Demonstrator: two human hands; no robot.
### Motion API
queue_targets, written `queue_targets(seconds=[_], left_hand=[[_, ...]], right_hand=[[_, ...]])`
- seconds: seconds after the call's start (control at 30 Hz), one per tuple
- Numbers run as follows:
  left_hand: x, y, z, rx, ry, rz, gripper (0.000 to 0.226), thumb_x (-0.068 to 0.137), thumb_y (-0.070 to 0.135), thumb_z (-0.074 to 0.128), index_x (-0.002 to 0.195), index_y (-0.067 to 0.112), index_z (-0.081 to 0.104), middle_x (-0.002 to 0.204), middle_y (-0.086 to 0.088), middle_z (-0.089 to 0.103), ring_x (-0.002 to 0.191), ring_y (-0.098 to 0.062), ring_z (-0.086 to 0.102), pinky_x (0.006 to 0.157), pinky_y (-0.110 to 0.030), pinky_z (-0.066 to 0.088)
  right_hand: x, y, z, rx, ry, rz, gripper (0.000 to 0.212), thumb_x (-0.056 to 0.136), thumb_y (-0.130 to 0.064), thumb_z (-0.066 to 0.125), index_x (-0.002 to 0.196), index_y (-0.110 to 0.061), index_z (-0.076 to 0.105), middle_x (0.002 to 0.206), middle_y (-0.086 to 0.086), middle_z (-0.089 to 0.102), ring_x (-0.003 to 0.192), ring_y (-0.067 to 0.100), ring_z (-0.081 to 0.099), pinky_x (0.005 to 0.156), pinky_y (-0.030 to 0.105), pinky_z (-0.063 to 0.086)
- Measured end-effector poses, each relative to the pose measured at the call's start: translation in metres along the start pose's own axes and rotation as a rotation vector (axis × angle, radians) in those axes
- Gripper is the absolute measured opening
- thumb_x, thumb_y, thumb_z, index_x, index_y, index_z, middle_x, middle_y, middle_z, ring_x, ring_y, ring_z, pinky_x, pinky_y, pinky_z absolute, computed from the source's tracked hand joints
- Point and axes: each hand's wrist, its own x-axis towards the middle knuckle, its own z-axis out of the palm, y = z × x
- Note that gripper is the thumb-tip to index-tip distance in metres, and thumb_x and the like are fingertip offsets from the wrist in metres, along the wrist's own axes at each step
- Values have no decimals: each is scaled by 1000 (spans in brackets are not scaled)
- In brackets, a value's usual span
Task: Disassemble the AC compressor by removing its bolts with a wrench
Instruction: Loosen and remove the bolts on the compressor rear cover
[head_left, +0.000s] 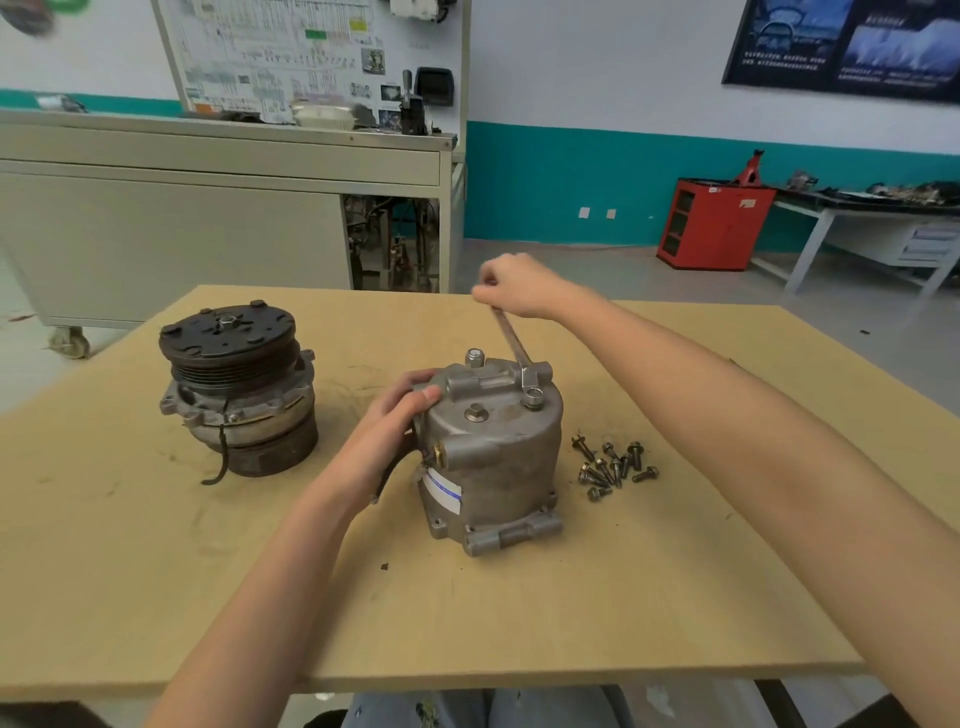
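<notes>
Centrally on the tabletop (675, 571), the left hand (395, 421) is clasping the top rim of the compressor (493, 467), fingers curled. The right hand (519, 286) is gripping the wrench (511, 343), its fist hiding the handle end and the ring covering a bolt (533, 399).

Right hand (519, 285) cranks wrench (511, 347) (compressor (493, 457) steadied).

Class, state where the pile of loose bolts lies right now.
In the head view, the dark loose bolts lie on the tan wooden tabletop, just right of the grey metal compressor housing.
</notes>
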Motion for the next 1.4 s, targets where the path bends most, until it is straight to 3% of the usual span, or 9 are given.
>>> queue_targets(seconds=[0.27,0.43,0.6,0.7,0.8,1.03,1.13,1.23,1.4], left_hand=[[-3,0,-3,-3,-6,11,17,96,24,51,110,27,61,108,-2,69,93,-14,67,72,-24,53],[-21,11,5,413,238,7,46,87,-15,36,68,22,55,56,2,36,52,-18,33,43,-25,24],[3,9,11,140,249,10,26,100,-1,36,113,2,59,102,-13,64,85,-19,57,72,-27,42],[-1,-1,-1,5,12,-16,28,100,22,45,125,17,58,113,-5,68,94,-16,65,66,-19,51],[2,-1,0,25,2,-11,30,97,29,52,125,21,58,118,-6,68,98,-17,67,69,-21,52],[2,2,-1,33,1,-23,31,100,25,46,128,21,56,122,-10,66,107,-25,65,85,-34,51],[1,1,-2,51,-4,-11,29,100,27,46,127,23,56,120,-8,67,100,-20,66,78,-28,52],[1,1,-1,40,-8,-3,26,100,26,46,123,25,57,116,-5,68,92,-13,69,72,-23,54],[1,-1,-2,23,-5,3,22,99,26,46,117,30,59,114,-2,68,86,-7,70,72,-22,54]], right_hand=[[-31,-132,8,-597,79,-578,34,101,-28,30,115,-13,57,106,7,64,78,24,54,58,32,33],[-117,-154,5,-622,240,-857,25,101,-27,29,96,-19,52,56,-6,40,48,18,38,43,23,23],[-189,-105,8,-194,694,-1063,27,85,-22,52,62,-13,63,51,3,51,45,19,41,49,26,34],[-223,-65,6,-155,809,-1011,30,89,-23,40,65,-11,54,50,3,40,50,18,25,52,26,19],[-244,-23,10,-45,898,-866,33,96,-24,30,79,-8,53,47,5,47,41,18,40,40,27,31],[-236,40,17,574,1087,-78,21,89,-24,36,83,-17,54,68,-22,56,54,-2,44,48,21,32],[-205,54,9,711,1040,166,11,82,-29,43,76,-27,52,63,-19,54,53,0,42,50,27,33],[-161,65,5,722,949,261,10,86,-23,52,75,-23,51,63,-12,48,50,-6,42,48,12,32],[-63,59,-6,426,433,248,11,92,-22,52,91,-12,57,77,0,54,61,8,44,54,24,33]])
